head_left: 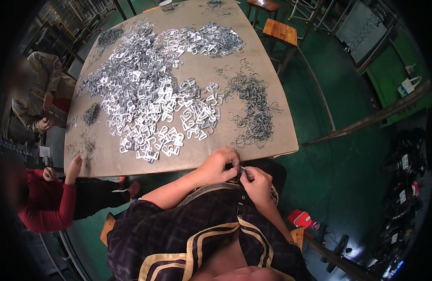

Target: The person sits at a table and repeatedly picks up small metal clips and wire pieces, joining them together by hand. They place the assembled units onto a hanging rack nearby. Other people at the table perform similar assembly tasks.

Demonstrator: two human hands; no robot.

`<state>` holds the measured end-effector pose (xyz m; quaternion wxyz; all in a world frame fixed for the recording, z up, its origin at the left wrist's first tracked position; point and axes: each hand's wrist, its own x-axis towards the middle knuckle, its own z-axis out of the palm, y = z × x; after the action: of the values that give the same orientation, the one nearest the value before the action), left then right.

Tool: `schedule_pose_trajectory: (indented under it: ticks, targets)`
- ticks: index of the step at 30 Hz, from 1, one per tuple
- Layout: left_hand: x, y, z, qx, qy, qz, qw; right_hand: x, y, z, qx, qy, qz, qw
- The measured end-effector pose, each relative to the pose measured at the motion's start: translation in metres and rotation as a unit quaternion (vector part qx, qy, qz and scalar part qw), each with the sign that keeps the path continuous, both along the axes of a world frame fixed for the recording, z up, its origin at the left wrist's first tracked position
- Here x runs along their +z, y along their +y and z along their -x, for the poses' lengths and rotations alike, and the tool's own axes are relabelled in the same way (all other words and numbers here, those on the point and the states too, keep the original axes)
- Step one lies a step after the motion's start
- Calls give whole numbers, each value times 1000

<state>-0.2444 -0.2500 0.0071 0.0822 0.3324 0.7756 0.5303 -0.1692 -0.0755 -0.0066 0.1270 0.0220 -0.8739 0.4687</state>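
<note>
Just off the near edge of the table (197,165), my left hand (219,165) and my right hand (257,183) meet over my lap. Both are closed, fingertips almost touching. Between them shows a small shiny metal piece (242,168), mostly hidden by the fingers; its exact kind is too small to tell. Beyond my hands lies a heap of thin bent wire pieces (255,114). To its left spreads a large heap of flat silver metal hooks (145,89), with several loose ones near the front.
At the left, one person in a red sleeve (68,201) and another in a plaid jacket (42,70) sit along the table. A paper cup (166,5) stands at the far edge. Wooden stools (280,32) are beyond the right side. A red object (301,218) lies on the green floor.
</note>
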Motion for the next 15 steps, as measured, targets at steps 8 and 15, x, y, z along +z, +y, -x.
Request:
schedule_pose_trajectory:
  ticks: [8,15]
  targets:
    - [-6,4,-6,-27,-91,-40,995,0,4,0,9,5,-27,1000]
    - [-14,5,-13,2,-124,-78,989,5,11,-1,62,-13,-37,997]
